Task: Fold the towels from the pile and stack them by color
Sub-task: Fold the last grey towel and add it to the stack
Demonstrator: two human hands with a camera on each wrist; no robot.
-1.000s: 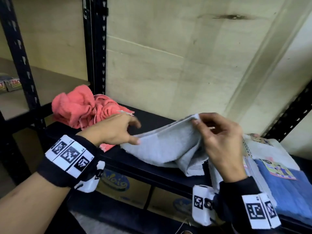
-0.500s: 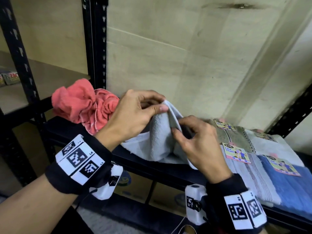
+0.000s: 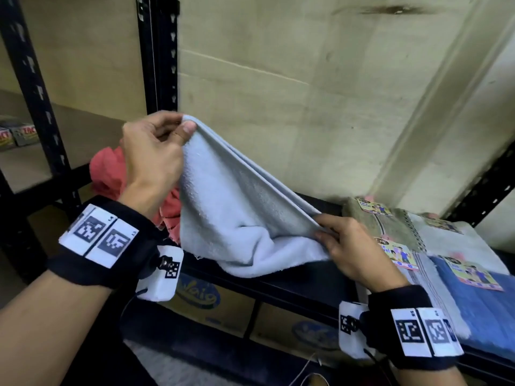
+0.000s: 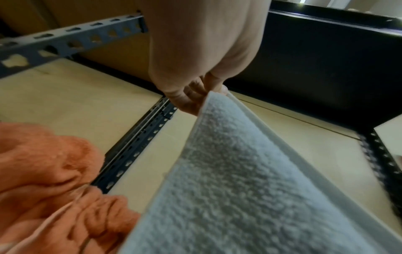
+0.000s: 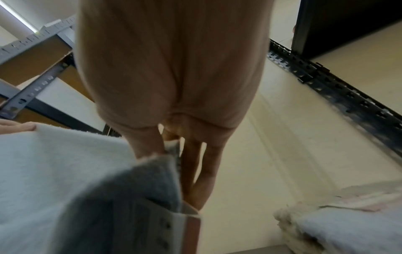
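A light grey towel (image 3: 237, 218) hangs doubled between my two hands above the black shelf (image 3: 292, 285). My left hand (image 3: 156, 146) pinches its upper corner high at the left; the left wrist view shows the fingertips (image 4: 195, 96) clamped on the towel (image 4: 228, 189) edge. My right hand (image 3: 342, 246) pinches the lower end near the shelf, and the fingers (image 5: 152, 146) grip the towel (image 5: 65, 171) there. A crumpled pink towel (image 3: 111, 174) lies behind my left hand on the shelf, also seen in the left wrist view as the pink towel (image 4: 47, 180).
Folded towels lie at the right of the shelf: an olive one (image 3: 376, 224), a white-grey one (image 3: 451, 240) and a blue one (image 3: 479, 302), each with a paper label. Black slotted uprights (image 3: 158, 51) flank the bay. Cardboard boxes (image 3: 200, 299) stand on the shelf below.
My left hand has risen with the towel's corner, stretching the grey towel up and left. My right hand has dropped lower and to the right, still holding the other end.
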